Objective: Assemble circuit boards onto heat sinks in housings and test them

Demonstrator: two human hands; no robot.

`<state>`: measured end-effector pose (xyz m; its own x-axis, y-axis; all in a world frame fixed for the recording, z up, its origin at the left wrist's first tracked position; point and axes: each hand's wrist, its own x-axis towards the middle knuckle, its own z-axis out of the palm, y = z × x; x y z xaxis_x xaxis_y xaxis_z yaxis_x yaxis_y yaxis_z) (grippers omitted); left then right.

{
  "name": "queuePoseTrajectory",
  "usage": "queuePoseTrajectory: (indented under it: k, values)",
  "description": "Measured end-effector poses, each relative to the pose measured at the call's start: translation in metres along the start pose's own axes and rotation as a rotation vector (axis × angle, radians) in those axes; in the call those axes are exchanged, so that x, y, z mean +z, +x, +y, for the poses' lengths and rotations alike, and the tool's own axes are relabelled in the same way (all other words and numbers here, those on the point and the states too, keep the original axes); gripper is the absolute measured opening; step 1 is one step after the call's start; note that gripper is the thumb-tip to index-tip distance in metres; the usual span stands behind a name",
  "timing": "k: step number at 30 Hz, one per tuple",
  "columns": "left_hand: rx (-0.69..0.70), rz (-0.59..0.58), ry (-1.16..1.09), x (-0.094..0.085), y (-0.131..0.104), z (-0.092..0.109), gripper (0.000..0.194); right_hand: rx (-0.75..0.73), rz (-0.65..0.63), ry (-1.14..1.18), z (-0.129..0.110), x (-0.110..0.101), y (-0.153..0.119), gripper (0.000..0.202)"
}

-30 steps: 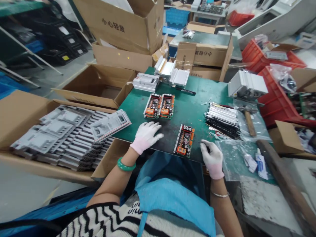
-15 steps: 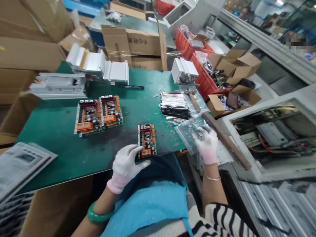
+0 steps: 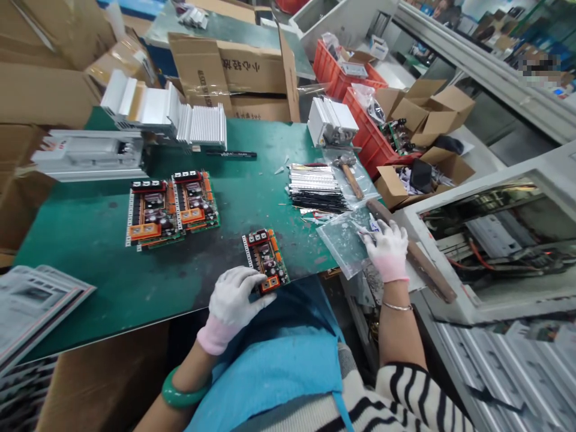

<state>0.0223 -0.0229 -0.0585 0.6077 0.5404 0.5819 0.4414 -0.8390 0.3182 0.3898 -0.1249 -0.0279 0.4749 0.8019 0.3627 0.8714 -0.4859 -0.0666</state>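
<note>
My left hand, in a white glove with a pink cuff, grips the near end of a circuit board at the table's front edge, fingers on top. The board carries orange and black terminal blocks. To the right, my gloved right hand is closed over a clear plastic bag, its fingertips around a slender light-coloured thing with a blue mark; its kind is unclear. Several similar boards lie together on the left. Between them and the right hand sits a pile of silver and black strips.
Aluminium heat sinks stand along the back left, a black pen before them. A hammer and a long wooden handle lie right. Red crates and cartons stand beyond. Printed sheets overhang at left.
My left hand has turned the circuit board slightly, its far end swinging left. My right hand has moved a little right and up, and the blue-marked thing shows more clearly at its fingers.
</note>
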Motion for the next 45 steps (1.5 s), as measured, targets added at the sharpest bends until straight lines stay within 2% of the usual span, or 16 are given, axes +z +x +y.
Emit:
queuePoseTrajectory:
  k: [2, 4, 8, 11, 14, 17, 19, 21, 24, 27, 32, 35, 37, 40, 42, 45]
  values:
    - [-0.022, 0.026, -0.008, -0.005, 0.004, 0.004, 0.037, 0.142, 0.076, 0.211, -0.014, -0.01, -0.005, 0.03]
    - [-0.079, 0.032, -0.071, -0.011, 0.01, 0.009, 0.035, 0.276, 0.055, 0.551, -0.038, -0.018, -0.014, 0.033]
    - [-0.233, -0.102, -0.341, -0.019, 0.031, 0.024, 0.025, 0.382, -0.262, 1.284, -0.104, -0.021, -0.029, 0.035]
    - [-0.349, -0.236, -0.442, -0.019, 0.047, 0.033, 0.032, 0.431, -0.343, 1.465, -0.147, -0.02, -0.036, 0.045]
    - [-0.451, -0.296, -0.477, -0.017, 0.054, 0.037, 0.027, 0.351, -0.38, 1.481, -0.168, -0.022, -0.041, 0.037]
    - [-0.586, -0.258, -0.571, -0.017, 0.054, 0.036, 0.036, 0.151, -0.347, 1.436, -0.169, -0.026, -0.045, 0.025]
    - [-0.676, -0.227, -0.713, -0.018, 0.052, 0.035, 0.036, 0.044, -0.327, 1.399, -0.166, -0.026, -0.048, 0.02]
    - [-0.757, -0.213, -0.901, -0.018, 0.051, 0.035, 0.036, 0.037, -0.33, 1.407, -0.163, -0.023, -0.051, 0.023]
    - [-0.856, -0.221, -1.149, -0.017, 0.053, 0.036, 0.035, 0.102, -0.296, 1.418, -0.163, -0.017, -0.056, 0.023]
    - [-0.903, -0.202, -1.258, -0.015, 0.054, 0.037, 0.04, 0.068, -0.21, 1.339, -0.163, -0.012, -0.061, 0.019]
    - [-0.883, -0.198, -1.199, -0.014, 0.055, 0.034, 0.05, -0.232, 0.037, 1.115, -0.16, -0.011, -0.066, 0.007]
    - [-0.842, -0.221, -1.159, -0.016, 0.056, 0.03, 0.048, -0.444, 0.155, 1.03, -0.158, -0.012, -0.064, 0.01]
    - [-0.786, -0.225, -1.092, -0.018, 0.056, 0.028, 0.04, -0.523, 0.135, 1.015, -0.157, -0.015, -0.059, 0.009]
    - [-0.662, -0.273, -0.938, -0.021, 0.056, 0.026, 0.031, -0.56, 0.019, 1.044, -0.157, -0.021, -0.049, 0.008]
    - [-0.597, -0.298, -0.862, -0.023, 0.055, 0.026, 0.031, -0.519, -0.073, 1.07, -0.158, -0.026, -0.043, 0.006]
    - [-0.591, -0.266, -0.85, -0.022, 0.053, 0.03, 0.036, -0.354, -0.206, 1.122, -0.16, -0.031, -0.038, 0.006]
